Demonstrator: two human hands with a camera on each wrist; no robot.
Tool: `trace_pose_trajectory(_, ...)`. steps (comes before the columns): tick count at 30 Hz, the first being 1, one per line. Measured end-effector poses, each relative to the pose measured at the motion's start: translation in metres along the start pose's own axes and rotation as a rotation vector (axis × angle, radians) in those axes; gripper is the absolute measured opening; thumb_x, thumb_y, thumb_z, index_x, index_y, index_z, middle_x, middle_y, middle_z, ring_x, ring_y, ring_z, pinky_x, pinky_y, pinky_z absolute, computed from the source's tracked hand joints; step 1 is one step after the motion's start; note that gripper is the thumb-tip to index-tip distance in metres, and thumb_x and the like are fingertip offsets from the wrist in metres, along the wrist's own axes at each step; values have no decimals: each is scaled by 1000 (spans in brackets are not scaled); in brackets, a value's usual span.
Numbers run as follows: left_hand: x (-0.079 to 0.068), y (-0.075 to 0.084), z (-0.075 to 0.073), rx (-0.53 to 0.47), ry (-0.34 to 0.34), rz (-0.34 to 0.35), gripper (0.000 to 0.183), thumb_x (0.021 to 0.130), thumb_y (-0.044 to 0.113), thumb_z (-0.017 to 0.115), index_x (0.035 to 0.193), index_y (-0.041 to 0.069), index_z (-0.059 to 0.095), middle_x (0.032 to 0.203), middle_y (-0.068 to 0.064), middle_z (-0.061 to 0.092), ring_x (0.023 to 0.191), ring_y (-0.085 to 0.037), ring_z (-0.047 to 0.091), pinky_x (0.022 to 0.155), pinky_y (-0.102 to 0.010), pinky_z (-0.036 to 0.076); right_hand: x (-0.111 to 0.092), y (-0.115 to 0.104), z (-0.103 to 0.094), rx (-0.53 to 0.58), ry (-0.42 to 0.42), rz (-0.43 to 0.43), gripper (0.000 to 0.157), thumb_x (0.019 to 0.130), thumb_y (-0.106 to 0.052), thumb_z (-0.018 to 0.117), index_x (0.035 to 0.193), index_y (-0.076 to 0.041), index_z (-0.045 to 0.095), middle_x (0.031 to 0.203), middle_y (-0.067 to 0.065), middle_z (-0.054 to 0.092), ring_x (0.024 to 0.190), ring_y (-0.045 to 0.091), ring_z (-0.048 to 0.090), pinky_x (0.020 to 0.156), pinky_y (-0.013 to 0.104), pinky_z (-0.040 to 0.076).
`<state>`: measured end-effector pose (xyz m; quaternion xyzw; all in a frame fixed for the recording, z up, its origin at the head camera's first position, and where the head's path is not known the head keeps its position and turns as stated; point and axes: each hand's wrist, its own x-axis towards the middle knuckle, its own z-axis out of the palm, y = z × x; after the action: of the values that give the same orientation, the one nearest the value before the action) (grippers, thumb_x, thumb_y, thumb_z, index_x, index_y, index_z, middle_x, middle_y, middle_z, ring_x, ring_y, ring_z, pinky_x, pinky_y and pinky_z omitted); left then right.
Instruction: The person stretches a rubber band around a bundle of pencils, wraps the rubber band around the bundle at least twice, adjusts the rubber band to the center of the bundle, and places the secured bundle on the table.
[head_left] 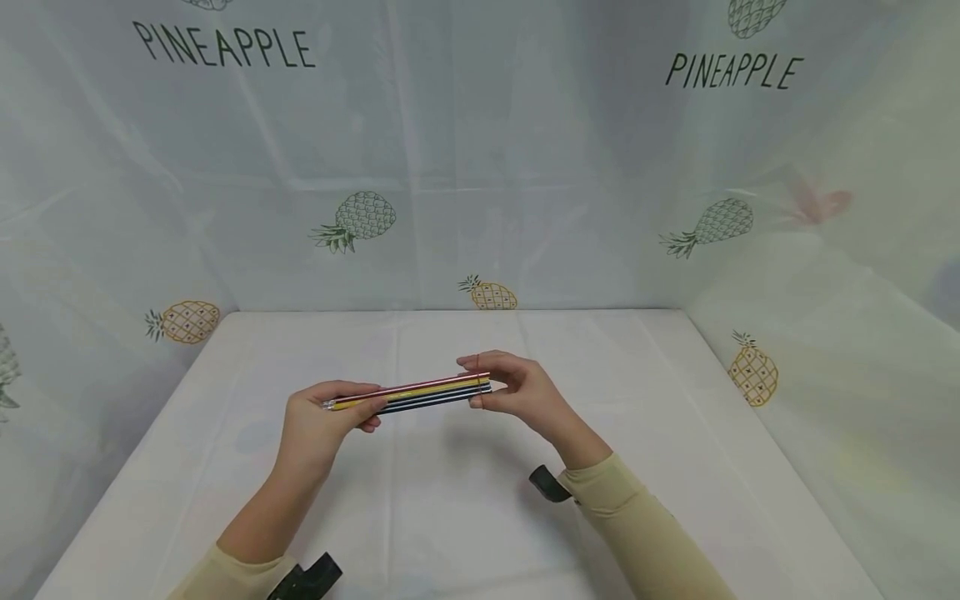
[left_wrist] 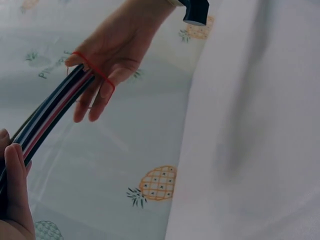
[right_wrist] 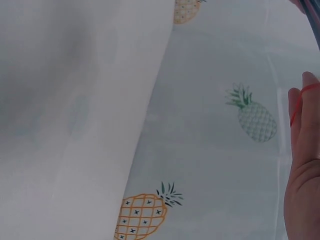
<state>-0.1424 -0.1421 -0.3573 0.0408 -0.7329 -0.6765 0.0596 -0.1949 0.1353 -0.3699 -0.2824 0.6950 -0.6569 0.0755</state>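
A bundle of striped pencils [head_left: 431,392] in red, yellow and dark colours is gripped near its left end by my left hand [head_left: 315,425], thumb across the top. It is held above the table, nearly level, its right end slightly higher. My right hand [head_left: 528,396] is at that right end, thumb and fingers spread around the tips. A thin red rubber band [left_wrist: 101,75] is stretched over the right hand's thumb and fingers in the left wrist view, around the pencil ends. In the right wrist view, the band [right_wrist: 298,106] crosses straight fingers.
A white cloth covers the table [head_left: 420,508]. Behind it and at the sides hang pale curtains [head_left: 450,125] printed with pineapples. A dark wrist camera [head_left: 549,483] is on the right sleeve, and another camera [head_left: 307,577] is on the left.
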Motion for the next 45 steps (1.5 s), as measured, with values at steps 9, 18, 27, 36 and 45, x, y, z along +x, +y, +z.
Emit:
trace_pose_trajectory(9,-3,-2,-2,-61,28,1,28,78,2,81,100,-12,71,93,-17,67,60,-22,69,65,-33,59,0,2,5,-49,10,45,38,82,0,76,119,-4,68,123,7,65,108,24,62,83,33,55)
trace_pose_trajectory(18,-1,-4,-2,-211,93,36,24,75,-5,81,95,-14,71,88,-17,67,55,-22,68,60,-35,59,3,8,13,-16,42,177,29,85,-1,73,113,3,69,99,12,73,99,31,68,85,36,55)
trace_pose_trajectory(27,0,-7,-3,-236,98,19,20,75,-6,81,92,-11,73,91,-18,66,55,-22,68,61,-35,59,5,10,14,75,129,240,20,86,1,71,105,8,70,95,15,73,88,26,72,82,37,56)
trace_pose_trajectory(36,2,-12,-2,-217,105,21,25,75,-5,81,96,-15,70,92,-19,66,58,-24,69,62,-36,59,7,11,16,96,119,272,19,87,1,70,105,10,70,96,18,72,88,27,72,82,37,56)
trace_pose_trajectory(45,3,-19,-1,-134,50,25,29,78,3,82,100,-12,70,96,-18,66,64,-26,71,66,-36,59,7,8,18,57,152,266,30,85,2,73,114,8,67,97,14,73,90,19,70,85,34,55)
